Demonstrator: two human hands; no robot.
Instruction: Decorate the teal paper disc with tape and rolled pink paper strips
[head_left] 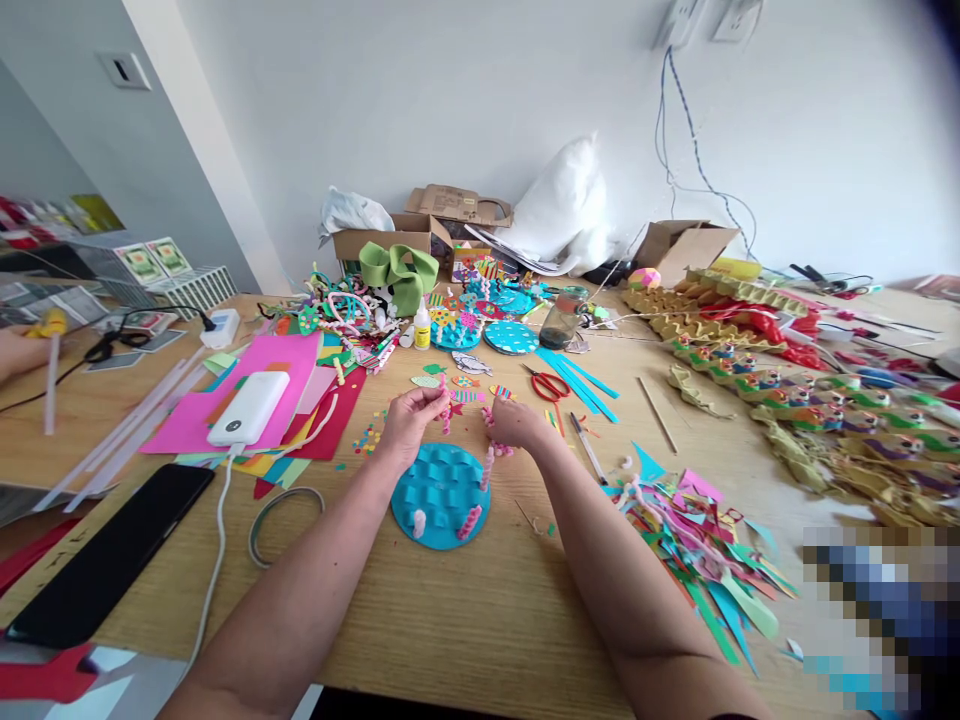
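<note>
My left hand pinches a pink twisted strip between thumb and fingers, just above the far edge of a round blue woven paper disc. Several short pink coils stand on the disc, including a pale one and a darker pink one. To the right, my right hand bends down over loose pink coils beside a striped paper fish. Its fingertips are mostly hidden, so its grip does not show. More paper fish lie beyond both hands.
Red-handled scissors, blue paper strips and a pen lie right of the hands. Paper scraps pile nearer me. Leftward are a tape roll, a phone and a cabled power bank. A glue bottle stands behind.
</note>
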